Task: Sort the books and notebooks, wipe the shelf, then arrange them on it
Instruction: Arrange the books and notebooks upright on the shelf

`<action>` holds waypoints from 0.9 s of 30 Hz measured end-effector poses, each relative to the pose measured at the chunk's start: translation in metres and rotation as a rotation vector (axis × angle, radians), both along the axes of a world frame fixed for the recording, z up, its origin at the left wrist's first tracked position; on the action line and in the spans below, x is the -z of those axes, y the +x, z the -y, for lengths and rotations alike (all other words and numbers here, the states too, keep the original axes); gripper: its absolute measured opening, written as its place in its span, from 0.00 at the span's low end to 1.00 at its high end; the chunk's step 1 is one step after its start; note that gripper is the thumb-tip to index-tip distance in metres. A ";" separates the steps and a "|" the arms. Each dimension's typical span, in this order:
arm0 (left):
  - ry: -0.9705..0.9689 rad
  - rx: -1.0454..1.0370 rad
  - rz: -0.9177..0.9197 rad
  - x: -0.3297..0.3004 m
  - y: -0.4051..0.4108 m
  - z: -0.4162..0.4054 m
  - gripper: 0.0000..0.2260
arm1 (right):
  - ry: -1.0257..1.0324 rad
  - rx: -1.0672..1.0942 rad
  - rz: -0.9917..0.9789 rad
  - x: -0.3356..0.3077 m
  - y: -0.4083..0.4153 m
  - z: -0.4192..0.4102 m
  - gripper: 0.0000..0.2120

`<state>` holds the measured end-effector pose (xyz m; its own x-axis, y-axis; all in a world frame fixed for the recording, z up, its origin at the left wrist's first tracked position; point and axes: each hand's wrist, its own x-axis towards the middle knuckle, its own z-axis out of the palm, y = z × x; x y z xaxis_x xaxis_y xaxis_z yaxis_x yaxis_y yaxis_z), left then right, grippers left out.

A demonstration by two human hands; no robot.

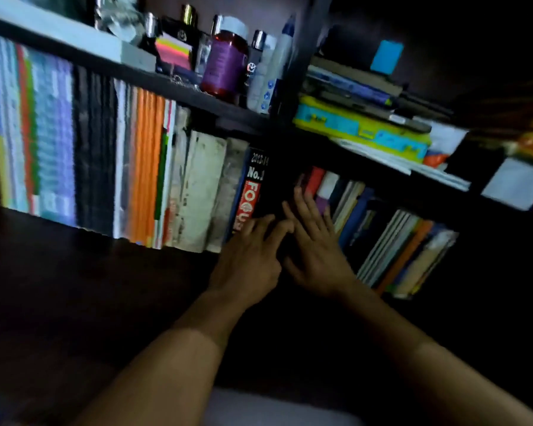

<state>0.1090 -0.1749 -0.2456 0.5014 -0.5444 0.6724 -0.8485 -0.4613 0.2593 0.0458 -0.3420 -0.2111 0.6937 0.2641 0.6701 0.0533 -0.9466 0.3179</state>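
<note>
Two bare hands reach toward a dim, blurred bookshelf.

Left hand rests loosely curled against the base of a dark book marked "No.1", holding nothing. Right hand spreads its fingers wide beside it. Upright books fill the shelf on the left; leaning notebooks stand to the right.

Dark shelf; upright books; bottles above.
</note>
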 end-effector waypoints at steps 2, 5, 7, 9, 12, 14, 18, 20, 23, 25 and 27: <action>0.043 -0.028 0.014 0.003 0.000 0.000 0.36 | 0.068 0.082 0.053 0.010 -0.018 0.008 0.44; 0.011 0.000 0.083 -0.002 -0.006 0.000 0.36 | 0.028 0.314 0.026 0.030 -0.029 0.023 0.47; 0.043 0.074 0.158 -0.003 -0.010 0.003 0.36 | 0.045 0.346 -0.070 0.036 -0.024 0.025 0.50; 0.146 0.157 0.272 0.002 -0.015 0.011 0.36 | 0.058 0.359 -0.115 0.036 -0.016 0.020 0.50; 0.309 0.264 0.115 0.011 -0.023 0.017 0.38 | 0.076 0.337 -0.153 0.029 -0.021 0.022 0.47; 0.304 0.282 0.101 0.012 -0.025 0.017 0.40 | 0.060 0.316 -0.163 0.021 -0.034 0.024 0.47; 0.345 0.277 0.078 0.007 -0.026 0.016 0.39 | 0.072 0.485 0.006 0.025 -0.063 0.031 0.44; 0.377 0.285 0.098 0.003 -0.027 0.016 0.38 | 0.113 0.564 -0.049 0.028 -0.066 0.038 0.45; 0.431 0.314 0.191 -0.004 -0.029 0.018 0.38 | 0.114 0.589 -0.149 0.030 -0.057 0.046 0.47; 0.453 0.329 0.244 -0.002 -0.029 0.021 0.36 | 0.125 0.542 -0.155 0.028 -0.057 0.047 0.47; 0.480 0.340 0.193 -0.004 -0.032 0.018 0.31 | 0.130 0.441 -0.146 0.019 -0.071 0.047 0.46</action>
